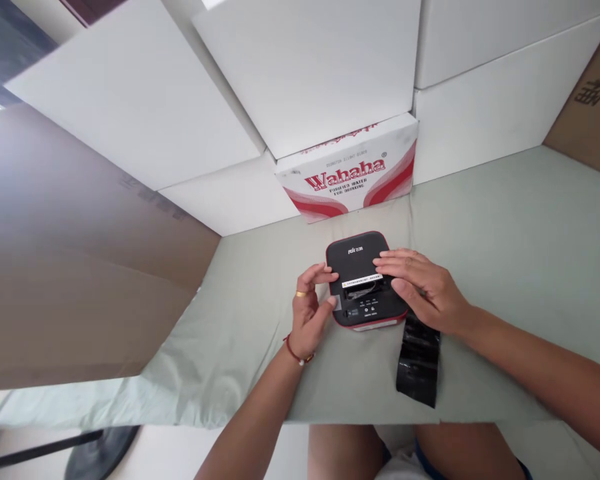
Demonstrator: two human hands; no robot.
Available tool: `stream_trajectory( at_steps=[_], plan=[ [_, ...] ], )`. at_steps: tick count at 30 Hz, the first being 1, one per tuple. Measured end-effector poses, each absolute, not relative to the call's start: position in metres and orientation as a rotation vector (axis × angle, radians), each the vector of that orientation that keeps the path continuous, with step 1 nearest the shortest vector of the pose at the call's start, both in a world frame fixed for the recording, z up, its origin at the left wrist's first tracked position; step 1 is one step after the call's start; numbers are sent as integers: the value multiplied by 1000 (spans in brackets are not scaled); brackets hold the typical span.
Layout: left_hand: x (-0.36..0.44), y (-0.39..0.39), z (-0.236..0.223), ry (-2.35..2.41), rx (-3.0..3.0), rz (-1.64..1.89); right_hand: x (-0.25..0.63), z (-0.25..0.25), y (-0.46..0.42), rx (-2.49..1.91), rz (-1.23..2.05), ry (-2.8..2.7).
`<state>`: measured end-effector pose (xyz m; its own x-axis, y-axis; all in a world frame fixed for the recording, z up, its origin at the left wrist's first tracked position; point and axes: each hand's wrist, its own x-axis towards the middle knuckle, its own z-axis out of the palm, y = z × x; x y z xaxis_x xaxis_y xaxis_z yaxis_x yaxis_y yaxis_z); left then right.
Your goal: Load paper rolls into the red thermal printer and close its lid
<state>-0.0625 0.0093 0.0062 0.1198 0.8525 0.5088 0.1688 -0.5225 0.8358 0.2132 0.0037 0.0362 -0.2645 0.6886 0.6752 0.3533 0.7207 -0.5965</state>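
Note:
A flat black device with rounded corners and a red rim [356, 264] lies on the cloth-covered table. Its face bears white lettering, a white strip label and a small recess. My left hand [312, 310] grips its left edge, fingers bent and the thumb at a clear tab [337, 303]. Across the right side rests my right hand [425, 287], fingers stretched out over the top face. A black glossy strip [419, 363] lies creased on the cloth beneath and in front of the right hand; its upper end is partly hidden.
Behind the device stands a white Wahaha water carton [350, 177] under a plain white box [320, 73]. More white boxes flank it. A large brown carton [80, 267] takes up the left side, and another brown carton [590, 100] stands far right. The table's front edge runs just above my legs.

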Motion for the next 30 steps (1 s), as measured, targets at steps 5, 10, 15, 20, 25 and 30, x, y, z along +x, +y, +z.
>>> stream_trajectory(
  at_steps=[5,10,15,20,25,30],
  plan=[
    [-59,22,6,855,1555,1348,208,29,-8,-656,273,-1961],
    [-52,27,4,757,1348,1105,209,27,-15,-583,77,-1988],
    [-50,26,0,700,1243,1047,212,23,-20,-582,-8,-2005],
    [-49,28,-6,683,1283,1093,213,32,-19,-526,-7,-2074],
    [-45,29,-12,678,1279,1185,209,86,-11,-677,331,-2143],
    [-43,32,-11,721,1135,1224,179,126,26,-1432,337,-2479]
  ],
)
